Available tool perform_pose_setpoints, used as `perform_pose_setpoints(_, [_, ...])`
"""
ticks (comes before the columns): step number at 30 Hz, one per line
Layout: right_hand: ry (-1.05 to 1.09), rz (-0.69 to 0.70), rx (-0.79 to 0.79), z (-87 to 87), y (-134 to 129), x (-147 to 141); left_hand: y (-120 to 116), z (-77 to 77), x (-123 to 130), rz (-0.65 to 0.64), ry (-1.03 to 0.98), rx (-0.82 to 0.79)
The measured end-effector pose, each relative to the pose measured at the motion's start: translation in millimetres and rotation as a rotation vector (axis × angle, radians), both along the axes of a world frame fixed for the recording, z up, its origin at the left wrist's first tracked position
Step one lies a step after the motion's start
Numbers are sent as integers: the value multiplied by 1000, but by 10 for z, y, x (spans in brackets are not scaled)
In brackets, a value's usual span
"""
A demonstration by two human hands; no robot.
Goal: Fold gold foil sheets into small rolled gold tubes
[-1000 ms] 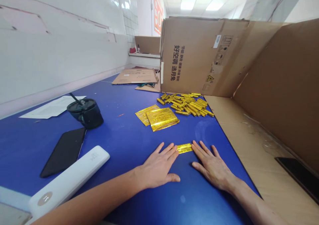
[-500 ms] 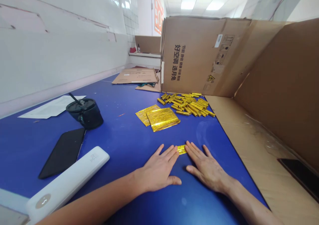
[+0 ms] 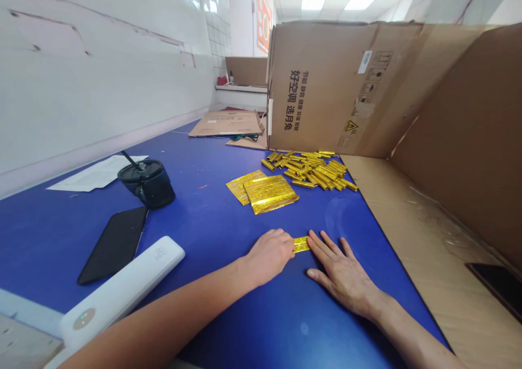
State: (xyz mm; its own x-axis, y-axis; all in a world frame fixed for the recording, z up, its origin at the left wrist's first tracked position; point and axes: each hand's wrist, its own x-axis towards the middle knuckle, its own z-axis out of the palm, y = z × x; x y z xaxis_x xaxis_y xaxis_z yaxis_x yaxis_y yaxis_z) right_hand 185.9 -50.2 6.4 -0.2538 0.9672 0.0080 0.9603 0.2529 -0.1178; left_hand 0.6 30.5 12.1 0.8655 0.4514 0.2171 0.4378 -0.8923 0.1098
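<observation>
L hand (image 3: 271, 254) & R hand (image 3: 346, 276) are seen bare, w/ wrists & forearms (image 3: 183, 309) likewise uncovered. R side: slim, tapered fingers (image 3: 319, 245) & shorter thumb (image 3: 318, 276) shown. L side: rounded knuckles (image 3: 280, 239) seen, fingertips mostly hidden.

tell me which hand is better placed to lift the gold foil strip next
Probably the left hand: its fingers are curled at the left end of the gold foil strip, though the grip itself is hidden. The right hand is spread out, fingertips at the other end.
</observation>
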Motion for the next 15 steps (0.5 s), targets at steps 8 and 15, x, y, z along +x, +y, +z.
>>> perform_pose_setpoints(8, [-5,-3,19,-10,-2,-21,-67,58,37,101,-58,-57])
perform_pose_setpoints(15, [-18,-11,5,5,-3,-42,-6,-11,86,143,-158,-134])
